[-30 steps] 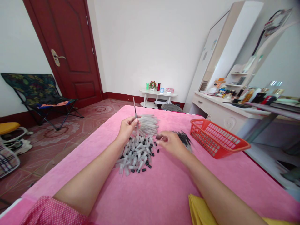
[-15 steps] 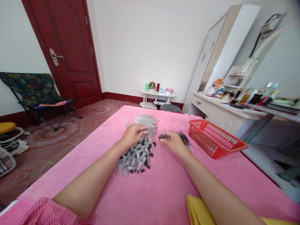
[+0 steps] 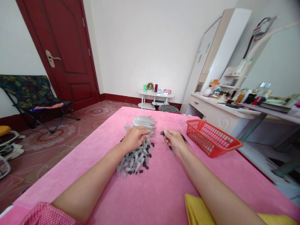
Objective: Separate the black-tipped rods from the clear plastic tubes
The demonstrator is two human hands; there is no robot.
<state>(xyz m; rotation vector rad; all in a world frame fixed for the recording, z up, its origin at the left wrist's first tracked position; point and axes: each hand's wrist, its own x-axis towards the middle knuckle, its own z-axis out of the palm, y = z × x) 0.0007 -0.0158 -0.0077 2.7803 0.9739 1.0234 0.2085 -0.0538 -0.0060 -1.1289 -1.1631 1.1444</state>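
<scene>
Left hand at the clear tubes, right hand nearer the black sticks.
On the table (image 3: 150, 200), the left hand (image 3: 136, 137) curls over the heap of small pieces (image 3: 134, 161), fingertips at the near side of the clear tubes (image 3: 142, 120); whether it grips one, I cannot tell. The tubes lie toward the far edge, long axes side to side. The right hand (image 3: 172, 140) seems to pinch a dark piece (image 3: 162, 133), too blurred to name; black sticks (image 3: 185, 139) slant beyond it, toward the basket (image 3: 213, 139) by the right edge.

Head cam, fwd/down over tbl (image 3: 145, 200).
</scene>
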